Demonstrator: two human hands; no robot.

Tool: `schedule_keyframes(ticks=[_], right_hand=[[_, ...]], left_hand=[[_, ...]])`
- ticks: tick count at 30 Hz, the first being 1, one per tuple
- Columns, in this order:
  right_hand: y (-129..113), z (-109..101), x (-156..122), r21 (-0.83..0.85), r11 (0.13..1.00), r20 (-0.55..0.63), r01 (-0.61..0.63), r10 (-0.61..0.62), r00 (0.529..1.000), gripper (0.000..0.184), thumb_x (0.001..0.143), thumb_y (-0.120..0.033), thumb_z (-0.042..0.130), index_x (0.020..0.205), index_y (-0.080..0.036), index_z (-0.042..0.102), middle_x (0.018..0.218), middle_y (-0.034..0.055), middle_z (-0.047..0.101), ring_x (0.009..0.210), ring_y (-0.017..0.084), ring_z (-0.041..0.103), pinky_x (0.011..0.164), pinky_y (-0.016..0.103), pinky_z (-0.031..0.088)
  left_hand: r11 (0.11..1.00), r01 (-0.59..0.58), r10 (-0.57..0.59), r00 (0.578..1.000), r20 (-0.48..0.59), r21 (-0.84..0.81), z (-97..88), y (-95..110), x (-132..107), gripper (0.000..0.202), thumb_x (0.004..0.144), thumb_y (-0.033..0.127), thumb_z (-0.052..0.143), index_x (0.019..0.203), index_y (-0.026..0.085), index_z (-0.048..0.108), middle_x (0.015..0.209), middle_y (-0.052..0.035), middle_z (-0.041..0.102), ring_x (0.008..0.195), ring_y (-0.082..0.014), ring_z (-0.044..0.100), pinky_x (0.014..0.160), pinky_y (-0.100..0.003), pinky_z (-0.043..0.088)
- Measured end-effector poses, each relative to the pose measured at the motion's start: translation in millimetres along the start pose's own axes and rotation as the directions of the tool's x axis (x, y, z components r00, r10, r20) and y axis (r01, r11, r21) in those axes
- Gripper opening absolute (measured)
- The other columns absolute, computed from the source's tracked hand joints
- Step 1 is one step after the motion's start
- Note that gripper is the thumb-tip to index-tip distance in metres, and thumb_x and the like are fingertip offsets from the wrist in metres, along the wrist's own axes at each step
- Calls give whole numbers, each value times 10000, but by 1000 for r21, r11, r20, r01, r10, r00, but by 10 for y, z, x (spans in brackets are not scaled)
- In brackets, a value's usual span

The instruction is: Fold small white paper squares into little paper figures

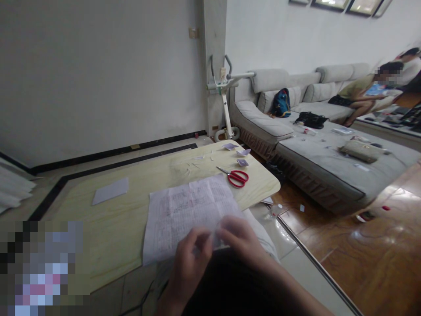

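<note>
My left hand and my right hand meet over the near edge of a table, fingers closed in a pinch. Between the fingertips is a small pale piece of paper, blurred and partly covered. Beneath and beyond the hands lies a large creased sheet of printed paper, overhanging the edge. Past its far right corner rest scissors with red handles, blades slightly apart. Several small folded papers stand near the far right end. Thin paper scraps lie scattered beside them.
The yellowish table also holds a blank white paper at left. A grey sofa with bags stands at right, where a person sits. White exercise equipment is by the wall. Blurring covers the lower left corner.
</note>
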State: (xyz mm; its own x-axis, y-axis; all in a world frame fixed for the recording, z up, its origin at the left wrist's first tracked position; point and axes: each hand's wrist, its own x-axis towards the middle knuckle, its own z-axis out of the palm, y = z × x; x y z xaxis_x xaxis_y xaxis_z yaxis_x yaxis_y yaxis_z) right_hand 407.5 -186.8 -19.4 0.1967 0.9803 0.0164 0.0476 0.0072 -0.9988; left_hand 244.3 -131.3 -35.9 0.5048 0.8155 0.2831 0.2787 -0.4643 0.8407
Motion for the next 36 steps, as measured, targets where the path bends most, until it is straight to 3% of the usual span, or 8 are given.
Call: schedule_keyframes(ticks=[5, 10, 12, 18, 20, 28, 32, 36], right_hand=[[-11, -26, -27, -30, 999, -2, 27, -27, 1000, 240, 861, -403, 651, 793, -173, 651, 734, 11, 598, 718, 176, 548, 673, 290, 442], [-95, -41, -48, 86, 996, 85, 0, -8, 996, 256, 864, -419, 651, 917, -177, 714, 851, 35, 667, 802, 195, 595, 729, 303, 465], [-92, -41, -41, 90, 996, 83, 25, -33, 996, 264, 861, -431, 662, 843, -172, 710, 783, 20, 638, 756, 182, 580, 718, 301, 462], [-26, -46, -11, 100, 994, 72, 43, -50, 996, 300, 866, -461, 673, 999, -197, 727, 856, 24, 647, 799, 188, 583, 723, 301, 465], [-16, -37, 1, 97, 994, 74, 59, -66, 995, 275, 858, -452, 684, 902, -184, 728, 826, 19, 632, 775, 180, 579, 708, 296, 459], [66, 19, 52, 123, 992, -16, 1, 1, 1000, 231, 755, -373, 784, 815, -169, 697, 738, 13, 645, 695, 185, 602, 667, 310, 468], [89, 13, 62, 50, 998, -81, 40, -36, 996, 208, 762, -363, 776, 791, -173, 695, 748, 15, 645, 717, 183, 588, 692, 312, 462], [108, 9, 70, 0, 999, -101, 49, -48, 994, 203, 752, -348, 783, 759, -182, 666, 716, -3, 623, 696, 170, 571, 675, 296, 459]], left_hand=[[967, 152, -147, 988, 40, -204, -28, 61, -15, 214, 906, 330, 579, 756, 196, 654, 658, 5, 652, 619, -160, 637, 594, -247, 525], [729, 442, -396, 895, 203, -523, -9, 111, -19, 288, 891, 413, 622, 727, 176, 631, 566, 31, 588, 511, -120, 574, 495, -211, 463], [674, 478, -415, 876, 247, -563, 19, 88, -12, 305, 878, 438, 645, 740, 166, 644, 556, 28, 589, 517, -118, 566, 506, -213, 460], [611, 568, -477, 820, 316, -551, 59, 45, 6, 319, 839, 486, 689, 844, 168, 670, 604, 14, 651, 550, -136, 614, 538, -231, 484], [635, 554, -460, 831, 313, -538, 60, 52, 14, 313, 859, 484, 666, 872, 172, 670, 637, 10, 667, 582, -147, 640, 567, -244, 509], [900, 278, -275, 960, 59, -335, 124, 1, 31, 327, 908, 453, 593, 1060, 191, 718, 959, -74, 784, 839, -223, 735, 742, -320, 595], [926, 239, -245, 969, 16, -293, 130, 18, 43, 286, 892, 407, 625, 1058, 210, 748, 1058, -89, 782, 990, -257, 728, 850, -355, 590], [946, 204, -220, 975, -39, -254, 89, 40, 48, 208, 866, 368, 649, 952, 196, 730, 928, -71, 777, 865, -233, 732, 770, -328, 600]])
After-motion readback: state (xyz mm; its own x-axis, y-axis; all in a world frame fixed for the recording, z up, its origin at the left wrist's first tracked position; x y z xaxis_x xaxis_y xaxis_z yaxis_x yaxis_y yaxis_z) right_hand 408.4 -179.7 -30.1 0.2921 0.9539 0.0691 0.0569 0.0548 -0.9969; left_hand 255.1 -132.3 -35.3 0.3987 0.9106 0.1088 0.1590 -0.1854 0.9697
